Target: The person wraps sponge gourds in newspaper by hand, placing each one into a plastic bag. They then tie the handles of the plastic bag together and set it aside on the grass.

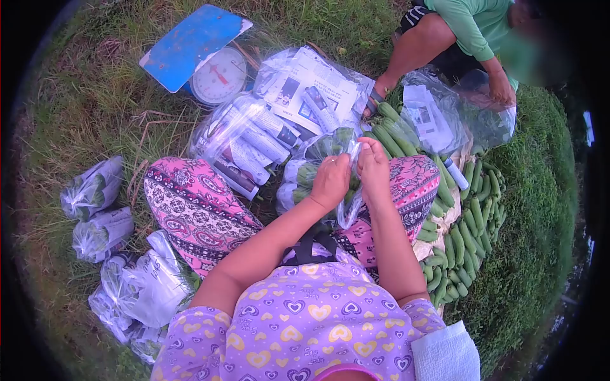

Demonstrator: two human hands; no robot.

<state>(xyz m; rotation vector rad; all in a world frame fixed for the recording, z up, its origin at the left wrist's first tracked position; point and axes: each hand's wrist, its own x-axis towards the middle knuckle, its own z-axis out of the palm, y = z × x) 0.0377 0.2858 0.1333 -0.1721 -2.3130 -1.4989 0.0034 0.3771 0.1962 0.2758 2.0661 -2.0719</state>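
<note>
Bag of clear plastic, bulging with long green vegetables (298, 181), sits between the person's pink patterned trouser legs (194, 213), its loose top up in both bare hands. The right hand (330, 181) has its fingers curled in around the gathered plastic, and the left hand (373, 166) is right beside it, thumb and fingertips pinching a bit of the same film. So neither hand is spread out

Just past the right knee there's a clear bag of rolled, printed paper bundles (254, 146), with flat newspaper sheets (311, 89) next to it and a blue-topped dial scale (194, 47) behind. More filled plastic bags (95, 190) sit on the grass to the right side, while loose green vegetables (467, 235) are heaped off to the left. A co-worker in green (460, 25) crouches nearby, one hand at another clear bag (486, 111)
</note>
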